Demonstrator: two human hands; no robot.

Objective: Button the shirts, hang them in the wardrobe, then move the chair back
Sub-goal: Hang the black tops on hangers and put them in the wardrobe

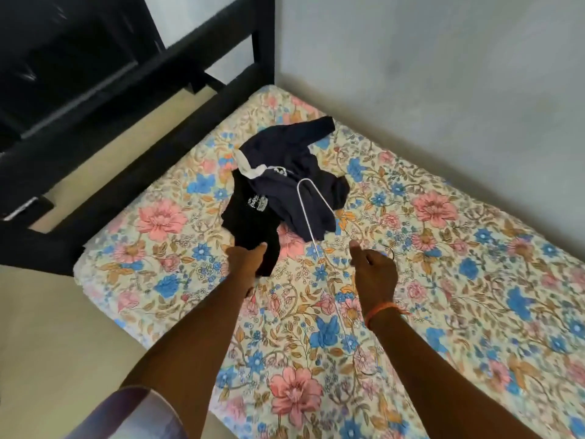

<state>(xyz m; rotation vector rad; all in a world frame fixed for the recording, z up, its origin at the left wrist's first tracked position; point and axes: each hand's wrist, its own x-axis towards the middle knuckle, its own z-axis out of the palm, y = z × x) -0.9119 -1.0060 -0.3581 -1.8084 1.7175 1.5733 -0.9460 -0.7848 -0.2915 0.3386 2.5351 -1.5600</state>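
Observation:
Two dark shirts lie crumpled on the flowered bed (443, 280). The black shirt (250, 223) is nearest me, and a navy shirt (285, 166) with a white collar lies over its far side. A thin white wire hanger (304, 210) rests across the navy shirt and down onto the sheet. My left hand (245, 258) reaches the black shirt's near edge, thumb out and fingers on or in the cloth. My right hand (373, 274) hovers just right of the hanger's lower end, fingers curled, with a small metal hook or ring (391, 253) showing past its knuckles.
A black bed frame (196, 115) runs along the far left side of the mattress, with pale floor (47, 327) beyond and below. A grey wall (443, 74) borders the bed on the right and back.

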